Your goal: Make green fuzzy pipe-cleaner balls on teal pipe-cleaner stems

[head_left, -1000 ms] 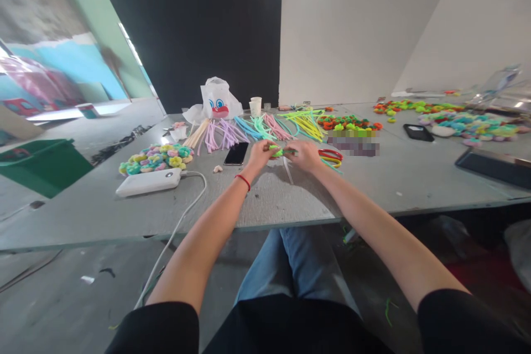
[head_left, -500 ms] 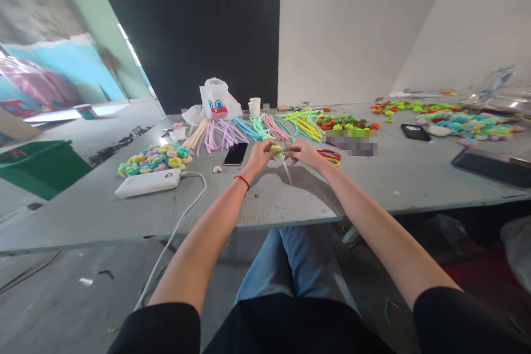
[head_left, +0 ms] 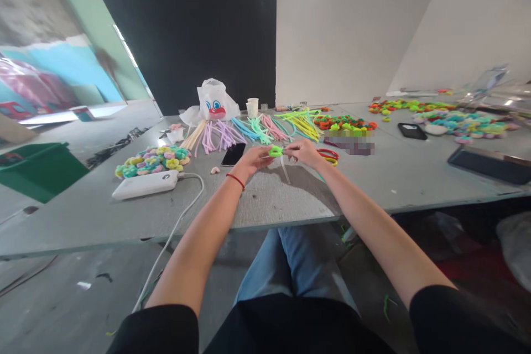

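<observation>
While pinched just above a grey board table [head_left: 265, 199]: 1 lime-green fuzzy pipe-cleaner coil [head_left: 275, 151]

Coil held between both hands, off the tabletop. Left hand [head_left: 253, 161], bare, a red string bracelet [head_left: 235, 180] at the wrist, closed on the coil's near side. Right hand [head_left: 302, 152], also bare, closed in a pinch at the coil's other side, on a thin pale stem [head_left: 285, 170] hanging from it; exact contact partly hidden by the fingers. Stem's long axis slanting down and slightly rightward, toward the table's near edge, right hand the nearer. Just left, a black smartphone [head_left: 233, 154]; just right, red-and-yellow pipe-cleaner loops [head_left: 328, 156]; farther ahead, fanned bundles of pastel pipe cleaners [head_left: 249, 130].
</observation>
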The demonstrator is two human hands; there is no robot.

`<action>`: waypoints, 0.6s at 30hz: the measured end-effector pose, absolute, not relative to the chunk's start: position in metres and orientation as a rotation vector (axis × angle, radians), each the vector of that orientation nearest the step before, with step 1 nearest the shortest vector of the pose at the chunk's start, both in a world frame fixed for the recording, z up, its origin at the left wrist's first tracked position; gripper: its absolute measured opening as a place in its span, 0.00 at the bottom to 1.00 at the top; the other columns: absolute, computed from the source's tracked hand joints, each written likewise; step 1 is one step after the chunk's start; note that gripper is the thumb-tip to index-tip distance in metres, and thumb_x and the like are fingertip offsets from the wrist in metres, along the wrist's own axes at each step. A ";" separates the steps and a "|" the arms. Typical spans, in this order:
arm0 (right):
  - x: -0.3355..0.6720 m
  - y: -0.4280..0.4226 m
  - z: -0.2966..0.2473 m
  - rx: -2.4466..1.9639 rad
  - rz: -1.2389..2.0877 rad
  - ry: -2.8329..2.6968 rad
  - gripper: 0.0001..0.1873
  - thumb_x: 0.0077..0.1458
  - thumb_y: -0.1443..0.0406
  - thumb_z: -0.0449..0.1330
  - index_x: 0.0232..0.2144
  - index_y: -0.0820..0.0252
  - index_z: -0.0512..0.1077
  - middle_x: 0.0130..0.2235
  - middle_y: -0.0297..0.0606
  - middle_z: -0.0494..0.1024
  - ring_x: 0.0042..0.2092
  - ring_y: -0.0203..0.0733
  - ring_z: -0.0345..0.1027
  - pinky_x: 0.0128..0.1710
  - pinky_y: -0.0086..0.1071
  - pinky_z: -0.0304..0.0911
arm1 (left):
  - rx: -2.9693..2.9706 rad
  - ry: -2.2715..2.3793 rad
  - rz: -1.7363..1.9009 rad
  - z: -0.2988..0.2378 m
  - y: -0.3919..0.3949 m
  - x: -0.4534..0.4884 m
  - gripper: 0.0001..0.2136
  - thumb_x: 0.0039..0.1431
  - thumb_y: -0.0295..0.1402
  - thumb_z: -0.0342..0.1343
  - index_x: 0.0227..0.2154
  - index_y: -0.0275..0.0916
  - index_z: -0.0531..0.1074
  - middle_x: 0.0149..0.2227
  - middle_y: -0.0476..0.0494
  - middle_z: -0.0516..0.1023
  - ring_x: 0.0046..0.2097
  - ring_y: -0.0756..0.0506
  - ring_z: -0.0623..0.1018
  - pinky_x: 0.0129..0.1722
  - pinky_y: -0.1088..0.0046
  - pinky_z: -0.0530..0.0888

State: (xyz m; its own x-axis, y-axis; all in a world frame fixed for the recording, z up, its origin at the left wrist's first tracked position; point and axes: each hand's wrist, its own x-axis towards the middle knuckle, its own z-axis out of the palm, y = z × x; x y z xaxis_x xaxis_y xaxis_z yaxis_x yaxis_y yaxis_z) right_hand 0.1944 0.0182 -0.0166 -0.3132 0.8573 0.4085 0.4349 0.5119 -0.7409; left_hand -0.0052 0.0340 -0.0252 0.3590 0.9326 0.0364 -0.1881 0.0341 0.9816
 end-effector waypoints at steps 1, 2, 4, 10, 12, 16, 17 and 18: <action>0.194 0.018 -0.017 -1.054 0.652 -1.940 0.12 0.46 0.58 0.61 0.20 0.61 0.74 0.19 0.33 0.71 0.19 0.31 0.61 0.21 0.26 0.56 | 1.197 0.801 0.993 -0.025 0.035 -0.007 0.08 0.48 0.34 0.64 0.26 0.35 0.74 0.28 0.41 0.77 0.30 0.48 0.77 0.36 0.67 0.76; 0.193 0.017 -0.017 -1.047 0.652 -1.945 0.12 0.46 0.58 0.61 0.20 0.60 0.74 0.19 0.33 0.71 0.20 0.32 0.61 0.21 0.26 0.57 | 1.178 0.797 0.967 -0.024 0.035 -0.008 0.08 0.48 0.35 0.64 0.25 0.36 0.73 0.27 0.41 0.76 0.29 0.48 0.76 0.35 0.67 0.76; 0.191 0.016 -0.017 -1.036 0.656 -1.952 0.12 0.47 0.58 0.60 0.20 0.61 0.74 0.20 0.34 0.71 0.21 0.33 0.62 0.22 0.27 0.58 | 1.157 0.777 0.915 -0.023 0.034 -0.009 0.09 0.49 0.37 0.64 0.25 0.36 0.73 0.26 0.40 0.76 0.29 0.47 0.76 0.35 0.65 0.76; 0.189 0.014 -0.016 -1.010 0.650 -1.970 0.12 0.47 0.58 0.60 0.23 0.62 0.76 0.19 0.33 0.71 0.21 0.34 0.62 0.22 0.27 0.58 | 1.099 0.710 0.819 -0.016 0.028 -0.010 0.09 0.51 0.37 0.61 0.25 0.37 0.73 0.26 0.43 0.75 0.27 0.49 0.74 0.33 0.67 0.75; 0.189 0.012 -0.015 -0.994 0.634 -1.979 0.12 0.47 0.59 0.59 0.24 0.62 0.77 0.20 0.34 0.72 0.22 0.34 0.62 0.23 0.28 0.58 | 1.099 0.716 0.823 -0.015 0.027 -0.010 0.07 0.50 0.35 0.62 0.24 0.37 0.73 0.26 0.44 0.75 0.26 0.50 0.73 0.31 0.70 0.74; 0.186 0.006 -0.012 -0.952 0.598 -2.001 0.10 0.46 0.61 0.60 0.23 0.60 0.77 0.22 0.35 0.73 0.24 0.36 0.64 0.28 0.29 0.58 | 1.089 0.751 0.820 -0.015 0.028 -0.008 0.05 0.49 0.32 0.61 0.23 0.37 0.72 0.23 0.46 0.74 0.24 0.52 0.71 0.26 0.74 0.71; 0.185 0.005 -0.011 -0.944 0.591 -2.005 0.09 0.46 0.61 0.60 0.22 0.60 0.77 0.22 0.35 0.73 0.26 0.37 0.65 0.29 0.29 0.58 | 1.088 0.761 0.819 -0.015 0.029 -0.007 0.06 0.49 0.32 0.61 0.23 0.37 0.71 0.22 0.47 0.73 0.23 0.52 0.71 0.25 0.75 0.70; 0.185 0.004 -0.010 -0.938 0.587 -2.007 0.09 0.46 0.61 0.61 0.21 0.59 0.76 0.22 0.35 0.74 0.27 0.38 0.65 0.30 0.29 0.58 | 1.087 0.768 0.817 -0.016 0.029 -0.006 0.06 0.49 0.32 0.61 0.22 0.37 0.71 0.22 0.47 0.73 0.22 0.52 0.70 0.24 0.75 0.70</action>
